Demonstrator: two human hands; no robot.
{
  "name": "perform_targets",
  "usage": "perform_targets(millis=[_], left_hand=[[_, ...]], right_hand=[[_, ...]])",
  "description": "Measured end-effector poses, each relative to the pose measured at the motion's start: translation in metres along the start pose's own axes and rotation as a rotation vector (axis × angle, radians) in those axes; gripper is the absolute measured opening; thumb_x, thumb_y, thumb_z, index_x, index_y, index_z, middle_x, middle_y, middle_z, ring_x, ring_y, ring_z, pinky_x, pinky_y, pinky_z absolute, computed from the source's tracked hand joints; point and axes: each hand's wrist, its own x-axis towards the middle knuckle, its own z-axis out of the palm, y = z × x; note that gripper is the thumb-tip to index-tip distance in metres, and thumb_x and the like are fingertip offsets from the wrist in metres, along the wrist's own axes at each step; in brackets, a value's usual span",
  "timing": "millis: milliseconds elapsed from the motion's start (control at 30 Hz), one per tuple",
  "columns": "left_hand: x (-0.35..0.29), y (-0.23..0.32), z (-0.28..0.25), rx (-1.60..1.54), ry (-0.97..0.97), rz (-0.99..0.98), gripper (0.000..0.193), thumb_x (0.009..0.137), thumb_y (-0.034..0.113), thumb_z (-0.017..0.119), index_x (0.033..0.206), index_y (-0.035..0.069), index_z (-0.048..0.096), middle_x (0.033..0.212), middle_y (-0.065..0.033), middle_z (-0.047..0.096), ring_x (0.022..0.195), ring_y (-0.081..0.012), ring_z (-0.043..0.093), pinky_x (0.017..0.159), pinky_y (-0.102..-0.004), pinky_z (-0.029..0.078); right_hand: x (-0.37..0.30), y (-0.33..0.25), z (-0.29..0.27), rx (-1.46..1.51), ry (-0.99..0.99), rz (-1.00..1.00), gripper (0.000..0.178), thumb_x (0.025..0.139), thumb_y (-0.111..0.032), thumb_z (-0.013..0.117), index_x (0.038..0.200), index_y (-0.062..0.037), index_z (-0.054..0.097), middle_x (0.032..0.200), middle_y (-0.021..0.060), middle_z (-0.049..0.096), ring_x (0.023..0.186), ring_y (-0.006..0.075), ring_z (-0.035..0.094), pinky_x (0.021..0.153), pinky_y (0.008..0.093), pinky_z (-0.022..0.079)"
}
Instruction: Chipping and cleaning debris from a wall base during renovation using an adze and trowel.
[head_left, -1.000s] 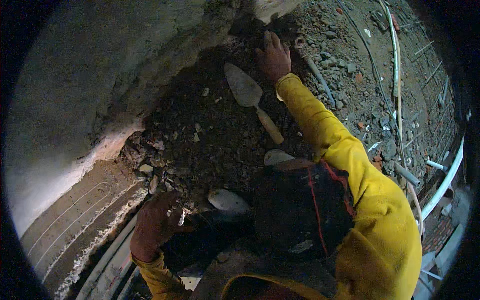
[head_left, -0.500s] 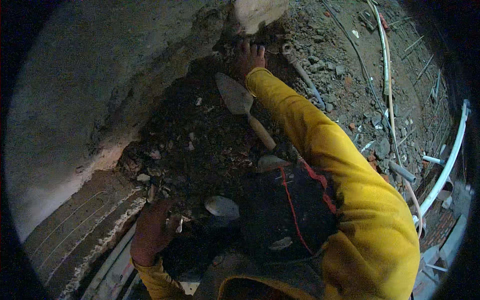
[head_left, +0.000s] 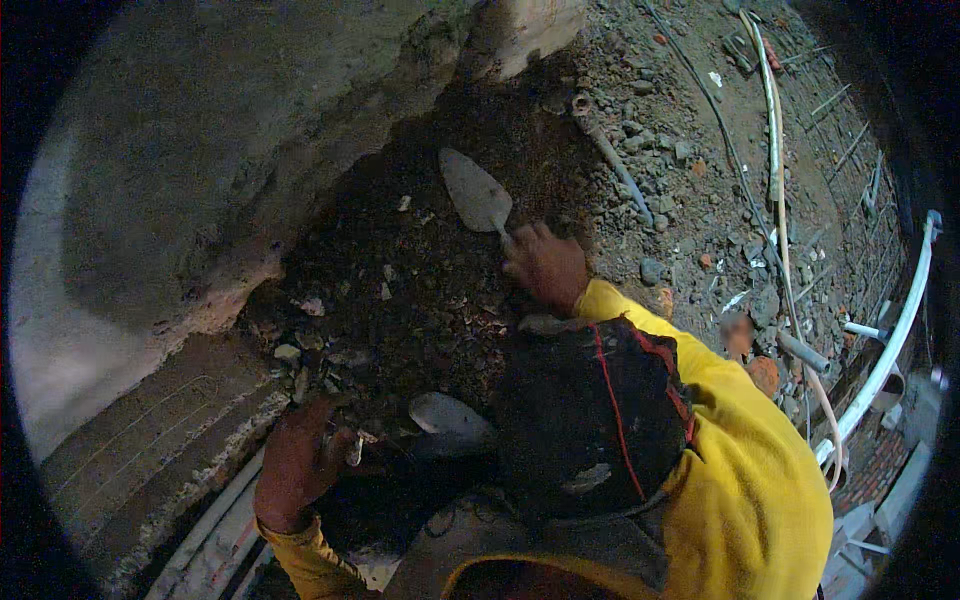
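Note:
A pointed trowel (head_left: pixel 474 190) lies on the dark, rubble-strewn soil, its flat blade aimed at the base of the wall. My right hand (head_left: pixel 548 268) is closed round its handle, which the fingers mostly hide. Lower left, my left hand (head_left: pixel 295 462) hangs over the edge of the dug soil (head_left: pixel 400 290) with its fingers curled. A small whitish thing (head_left: pixel 357 450) shows at those fingers, too small and dim to name. Between the hands are my knee in black cloth with red piping (head_left: pixel 590 420) and a pale rounded shape (head_left: pixel 450 415), perhaps a shoe tip.
A rough plastered wall (head_left: pixel 180 180) rises on the left, above a ledge with scored lines (head_left: pixel 150 430). Pipes (head_left: pixel 215 540) run beside the ledge. To the right lie a short pipe (head_left: pixel 615 160), a dark cable (head_left: pixel 715 120), a pale hose (head_left: pixel 775 150), broken stones and a white curved pipe (head_left: pixel 895 350).
My right hand has come back from the wall's base toward me and taken hold of the trowel's handle. The left hand stays nearly in place.

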Motion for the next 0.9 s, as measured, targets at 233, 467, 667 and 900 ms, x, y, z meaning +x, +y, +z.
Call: perform_targets(millis=[233, 467, 667, 900], left_hand=[[-0.006, -0.011, 0.012, 0.039, 0.017, -0.021, 0.036, 0.080, 0.014, 0.064, 0.113, 0.004, 0.055, 0.101, -0.0199, 0.061, 0.088, -0.0384, 0.059, 0.074, -0.0445, 0.047], [-0.008, -0.004, 0.008, 0.087, 0.028, 0.027, 0.037, 0.079, 0.014, 0.066, 0.112, 0.003, 0.054, 0.093, -0.0192, 0.062, 0.079, -0.0365, 0.060, 0.071, -0.0431, 0.047], [-0.014, -0.010, 0.016, 0.058, 0.017, -0.001, 0.038, 0.077, 0.012, 0.066, 0.112, 0.003, 0.054, 0.088, -0.0183, 0.060, 0.076, -0.0364, 0.057, 0.067, -0.0442, 0.044], [-0.002, 0.003, 0.003, 0.073, -0.134, 0.055, 0.036, 0.078, 0.012, 0.063, 0.111, 0.003, 0.055, 0.097, -0.0198, 0.061, 0.086, -0.0389, 0.059, 0.073, -0.0442, 0.046]], right_hand=[[0.002, -0.002, -0.007, 0.027, -0.275, 0.119, 0.048, 0.076, -0.039, 0.066, 0.107, -0.0052, 0.052, 0.097, 0.0181, 0.058, 0.091, 0.0360, 0.059, 0.075, 0.0485, 0.047], [0.013, 0.010, 0.007, 0.284, -0.148, 0.049, 0.046, 0.079, -0.036, 0.062, 0.108, -0.0043, 0.048, 0.088, 0.0223, 0.061, 0.085, 0.0434, 0.059, 0.072, 0.0515, 0.047], [-0.020, 0.032, -0.041, 0.448, -0.157, -0.067, 0.045, 0.070, -0.022, 0.069, 0.109, -0.0043, 0.052, 0.095, 0.0185, 0.059, 0.092, 0.0386, 0.058, 0.076, 0.0440, 0.045], [-0.055, 0.118, -0.131, 0.239, 0.373, 0.263, 0.033, 0.071, -0.019, 0.064, 0.099, -0.0059, 0.051, 0.088, 0.0186, 0.058, 0.079, 0.0378, 0.058, 0.071, 0.0428, 0.046]])
